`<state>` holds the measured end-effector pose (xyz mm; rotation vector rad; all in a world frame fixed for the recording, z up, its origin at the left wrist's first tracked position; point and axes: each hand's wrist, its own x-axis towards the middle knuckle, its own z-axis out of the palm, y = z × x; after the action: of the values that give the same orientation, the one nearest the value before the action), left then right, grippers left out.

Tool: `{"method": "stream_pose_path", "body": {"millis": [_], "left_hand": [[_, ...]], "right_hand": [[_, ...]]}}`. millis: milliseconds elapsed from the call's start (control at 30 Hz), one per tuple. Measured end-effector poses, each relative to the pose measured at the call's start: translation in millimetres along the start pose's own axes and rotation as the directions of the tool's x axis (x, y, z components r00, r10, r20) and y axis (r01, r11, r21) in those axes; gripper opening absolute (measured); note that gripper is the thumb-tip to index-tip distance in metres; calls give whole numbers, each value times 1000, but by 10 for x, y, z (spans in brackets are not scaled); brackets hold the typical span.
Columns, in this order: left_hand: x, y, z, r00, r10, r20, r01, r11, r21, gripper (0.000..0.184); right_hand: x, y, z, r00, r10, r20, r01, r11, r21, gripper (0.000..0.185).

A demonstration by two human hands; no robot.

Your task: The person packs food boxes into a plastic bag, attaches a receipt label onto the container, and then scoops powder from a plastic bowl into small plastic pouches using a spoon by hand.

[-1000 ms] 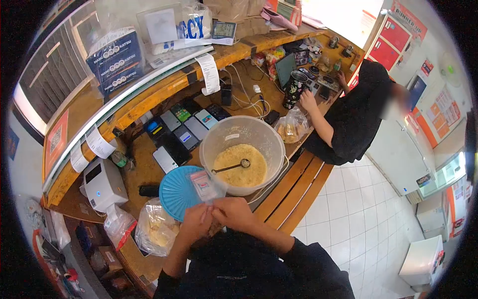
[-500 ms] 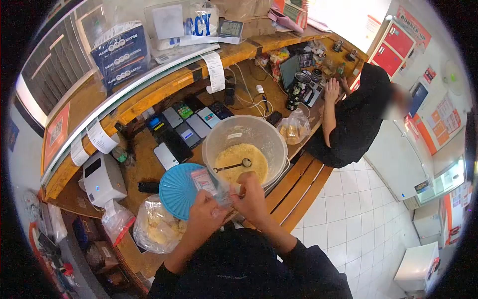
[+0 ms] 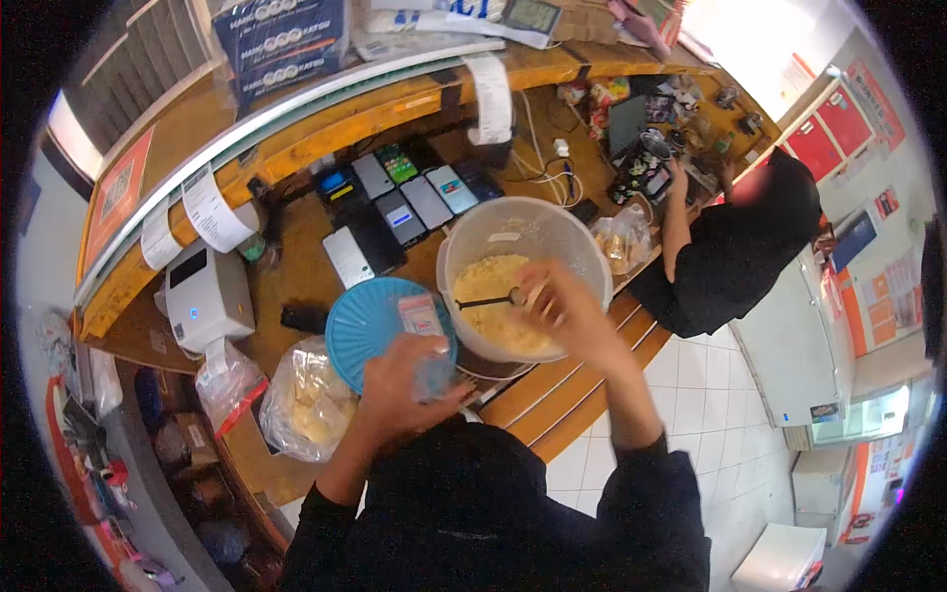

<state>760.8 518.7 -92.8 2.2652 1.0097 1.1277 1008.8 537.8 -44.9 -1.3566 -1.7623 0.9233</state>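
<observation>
My left hand [image 3: 400, 380] grips a small clear plastic bag [image 3: 435, 375] over the edge of a round blue lid [image 3: 357, 333]. A packet with a red and white label [image 3: 421, 316] lies on the lid, just above that hand. My right hand [image 3: 572, 316], slightly blurred, is over a translucent plastic bucket [image 3: 582, 247], its fingers curved and apart, with nothing visible in them. Pale yellow crumbs [image 3: 488, 274] fill the lower part of the bucket. On them rests a dark-handled spoon [image 3: 483, 302], its bowl end close beside my right fingertips.
Several phones [image 3: 402, 217] lie behind the lid. A white label printer [image 3: 205, 296] and a plastic bag of yellowish food [image 3: 308, 400] are at left. Another bag of food [image 3: 623, 240] stands right of the bucket. A co-worker [image 3: 740, 247] in black sits at the counter's right end.
My right hand has left the clear bag and moved right, over the bucket near the spoon. My left hand keeps the bag. The camera view has shifted, so the counter appears higher and further right.
</observation>
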Motion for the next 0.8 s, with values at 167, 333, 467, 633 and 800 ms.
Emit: {"method": "stream_pose_path", "body": {"millis": [167,333,467,633,800], "left_hand": [[-267,-284,-209,967,-232,-101,221,970,-104,70],[-349,-351,-202,952,-275,-136,258,957,-135,80],[-352,-434,-185,938,-336,-91,322,936,-141,81],[-392,-599,-124,923,-382,-42,371,916,-153,83],[-328,-649,-43,942,-335,-1,332,934,-135,87]], "right_hand": [[720,964,118,958,-33,285,163,878,-449,26],[1068,1332,703,754,111,648,455,622,-637,24],[1187,1331,762,594,266,759,525,586,-617,22],[1106,1293,361,850,116,514,287,716,-637,30],[776,1297,344,753,248,610,295,701,-649,34]]}}
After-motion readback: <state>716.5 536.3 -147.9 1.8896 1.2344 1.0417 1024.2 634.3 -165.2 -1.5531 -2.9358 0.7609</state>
